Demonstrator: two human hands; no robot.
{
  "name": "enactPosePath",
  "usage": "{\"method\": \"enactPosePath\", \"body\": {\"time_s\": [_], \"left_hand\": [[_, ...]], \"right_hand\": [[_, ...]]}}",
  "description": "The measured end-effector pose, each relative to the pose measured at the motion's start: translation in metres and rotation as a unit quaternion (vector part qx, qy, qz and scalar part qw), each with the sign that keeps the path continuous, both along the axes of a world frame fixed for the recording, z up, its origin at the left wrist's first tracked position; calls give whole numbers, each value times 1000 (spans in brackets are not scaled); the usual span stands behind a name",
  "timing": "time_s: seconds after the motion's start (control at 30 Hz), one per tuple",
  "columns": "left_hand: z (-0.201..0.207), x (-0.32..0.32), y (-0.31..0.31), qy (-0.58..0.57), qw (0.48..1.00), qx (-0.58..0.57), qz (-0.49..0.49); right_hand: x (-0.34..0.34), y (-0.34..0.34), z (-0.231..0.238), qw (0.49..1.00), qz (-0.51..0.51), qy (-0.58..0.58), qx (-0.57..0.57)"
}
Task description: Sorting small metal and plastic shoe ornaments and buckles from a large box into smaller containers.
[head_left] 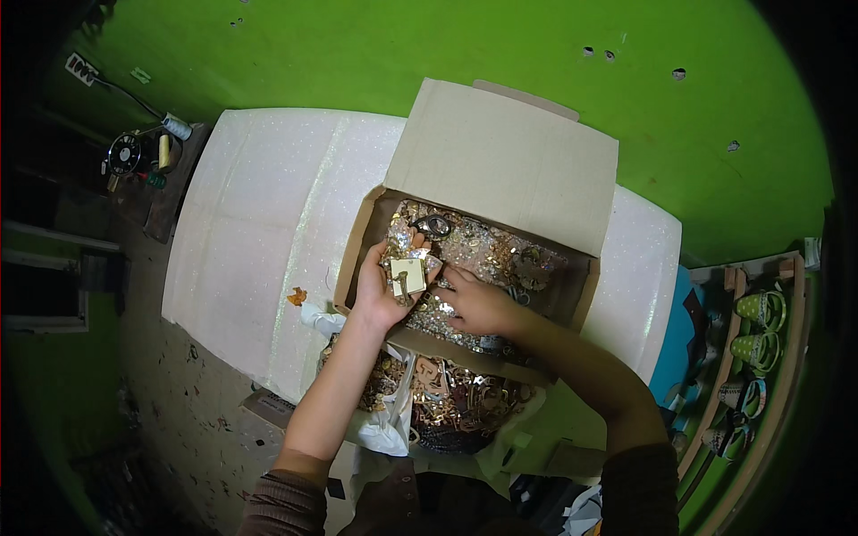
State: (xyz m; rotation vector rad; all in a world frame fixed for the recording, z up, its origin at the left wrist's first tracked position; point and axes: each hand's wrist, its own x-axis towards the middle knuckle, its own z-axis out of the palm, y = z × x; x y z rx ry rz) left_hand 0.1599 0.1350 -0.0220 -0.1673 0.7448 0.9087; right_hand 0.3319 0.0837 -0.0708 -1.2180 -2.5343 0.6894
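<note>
An open cardboard box lies before me, holding many small shiny metal and sparkling ornaments. My left hand is turned palm up over the box's left side. In it rests a cream square piece with a bronze-coloured metal fitting across it, and small clear packets show by the fingers. My right hand reaches in from the right, palm down, its fingers apart and low over the glittering pieces beside the left palm. Whether its fingertips pinch anything small is hard to make out. A dark oval buckle lies beyond my left fingers.
Nearer me, a second container holds brown and gold metal ornaments next to a white plastic bag. Both sit by a table with a glittery white cover. A green wall stands behind; a rack with green sandals is at right.
</note>
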Motion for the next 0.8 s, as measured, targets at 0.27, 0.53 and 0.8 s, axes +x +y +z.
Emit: {"method": "enactPosePath", "body": {"time_s": [0.27, 0.53, 0.8], "left_hand": [[0, -1, -2, 12, 1000, -19, 3], [-5, 1, -4, 15, 1000, -3, -12], [1, 17, -8, -24, 996, 35, -74]], "right_hand": [[0, -11, 6, 997, -4, -74, -38], [33, 22, 62, 876, -211, 285, -326], [-4, 35, 118, 863, -117, 392, -296]]}}
